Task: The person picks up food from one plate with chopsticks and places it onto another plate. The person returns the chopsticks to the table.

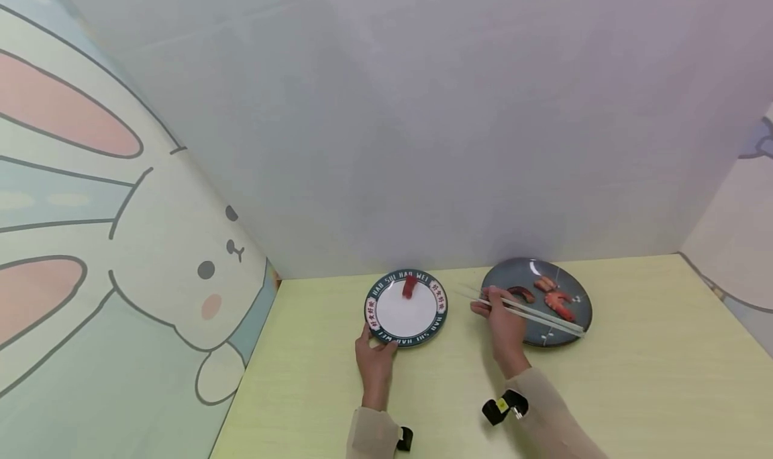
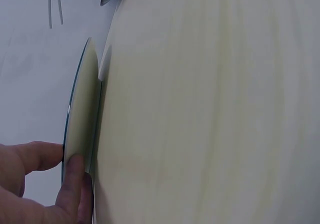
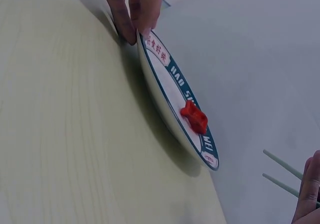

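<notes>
White with a lettered teal rim, the round plate [image 1: 404, 319] carries a red piece [image 1: 410, 286] near its far edge; the left hand [image 1: 376, 364] grips its near edge. Right of this plate, the right hand [image 1: 507, 326] grasps chopsticks [image 1: 561, 323] near a dark plate [image 1: 516, 271] bearing food pieces [image 1: 558, 304].

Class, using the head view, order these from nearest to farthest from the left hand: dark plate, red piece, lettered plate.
1. Lettered plate: held at its near edge by the left hand.
2. Red piece: on that plate's far part.
3. Dark plate: well to the right.
</notes>
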The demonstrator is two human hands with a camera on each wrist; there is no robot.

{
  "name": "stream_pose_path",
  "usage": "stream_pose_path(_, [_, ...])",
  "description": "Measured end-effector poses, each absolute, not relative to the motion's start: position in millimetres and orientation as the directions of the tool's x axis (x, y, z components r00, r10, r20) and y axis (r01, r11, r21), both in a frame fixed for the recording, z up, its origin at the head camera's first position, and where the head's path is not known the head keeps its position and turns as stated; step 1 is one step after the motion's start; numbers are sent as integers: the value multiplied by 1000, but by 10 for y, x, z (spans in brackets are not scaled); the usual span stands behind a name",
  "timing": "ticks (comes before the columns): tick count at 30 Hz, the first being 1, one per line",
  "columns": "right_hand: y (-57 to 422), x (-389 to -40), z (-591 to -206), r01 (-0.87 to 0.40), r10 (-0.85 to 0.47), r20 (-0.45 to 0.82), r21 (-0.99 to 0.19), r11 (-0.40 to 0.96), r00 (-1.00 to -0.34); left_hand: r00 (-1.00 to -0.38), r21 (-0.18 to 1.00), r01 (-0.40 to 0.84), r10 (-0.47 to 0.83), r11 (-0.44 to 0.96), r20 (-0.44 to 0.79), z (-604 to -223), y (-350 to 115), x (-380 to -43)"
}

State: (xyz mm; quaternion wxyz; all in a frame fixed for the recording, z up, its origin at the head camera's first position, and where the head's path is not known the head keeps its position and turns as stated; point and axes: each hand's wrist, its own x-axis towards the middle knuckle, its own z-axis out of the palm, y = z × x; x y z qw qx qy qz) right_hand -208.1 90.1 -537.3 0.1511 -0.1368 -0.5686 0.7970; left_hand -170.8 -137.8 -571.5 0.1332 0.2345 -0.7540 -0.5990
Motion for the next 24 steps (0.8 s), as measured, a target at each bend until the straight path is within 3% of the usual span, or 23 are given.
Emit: stream_pose_path(24, [345,-2395,-5442,27,363,-118,-969,-245,-924,-855,958,-215,-510,189,-92,-5702,-1378,-1715])
